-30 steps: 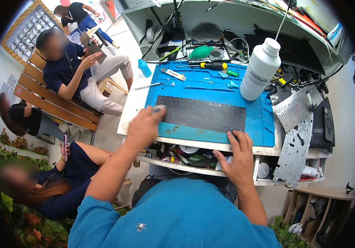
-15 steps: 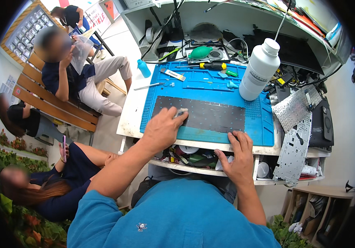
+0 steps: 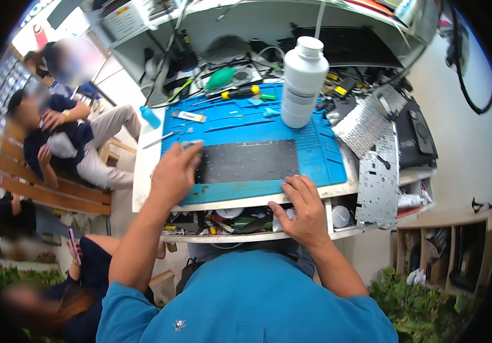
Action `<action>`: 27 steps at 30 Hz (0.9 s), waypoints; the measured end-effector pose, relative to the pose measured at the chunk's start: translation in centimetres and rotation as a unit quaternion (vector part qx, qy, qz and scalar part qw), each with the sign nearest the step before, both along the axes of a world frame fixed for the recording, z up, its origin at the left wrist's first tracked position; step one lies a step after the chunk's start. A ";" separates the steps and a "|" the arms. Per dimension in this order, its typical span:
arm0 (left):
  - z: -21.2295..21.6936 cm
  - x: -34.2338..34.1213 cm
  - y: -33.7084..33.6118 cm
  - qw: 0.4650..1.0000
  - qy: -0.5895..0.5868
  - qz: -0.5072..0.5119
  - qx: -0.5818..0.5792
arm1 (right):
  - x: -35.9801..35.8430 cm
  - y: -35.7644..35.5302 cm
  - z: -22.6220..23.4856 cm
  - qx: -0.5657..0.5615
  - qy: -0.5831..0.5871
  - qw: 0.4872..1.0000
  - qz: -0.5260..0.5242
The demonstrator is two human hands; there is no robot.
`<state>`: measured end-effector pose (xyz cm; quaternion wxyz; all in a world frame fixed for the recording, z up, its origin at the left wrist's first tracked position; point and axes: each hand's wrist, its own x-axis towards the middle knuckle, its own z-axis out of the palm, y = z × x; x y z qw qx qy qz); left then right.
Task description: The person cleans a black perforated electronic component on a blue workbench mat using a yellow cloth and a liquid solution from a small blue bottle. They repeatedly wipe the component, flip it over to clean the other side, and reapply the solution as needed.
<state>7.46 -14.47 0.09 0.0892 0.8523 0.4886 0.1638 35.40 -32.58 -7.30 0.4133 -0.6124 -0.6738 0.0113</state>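
A blue mat point(image 3: 320, 163) is spread over the bench point(image 3: 143, 166), and a dark keyboard panel point(image 3: 249, 161) is laid flat at its middle, toward the near edge. A white bottle point(image 3: 303, 83) is stood upright on the mat behind the panel. The left hand point(image 3: 174, 174) is set at the panel's left end, its fingertips pinched on a small grey tool point(image 3: 190, 144). The right hand point(image 3: 302, 208) is rested on the bench's near edge just below the panel, fingers loosely spread.
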 end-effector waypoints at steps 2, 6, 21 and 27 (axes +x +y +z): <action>-0.4 2.9 -2.9 0.989 -0.053 -0.141 0.015 | 0.0 0.2 0.3 0.015 -0.023 1.000 -0.007; -1.8 4.5 -1.8 0.993 0.013 -0.119 -0.009 | 0.0 0.0 -0.1 -0.013 -0.073 0.997 0.025; -1.9 7.5 1.4 0.964 0.021 -0.261 0.045 | -0.3 0.0 0.2 -0.039 -0.083 0.996 -0.004; -1.3 8.1 0.5 0.948 -0.005 -0.317 0.023 | -0.1 -0.2 -0.7 -0.005 -0.067 0.997 -0.030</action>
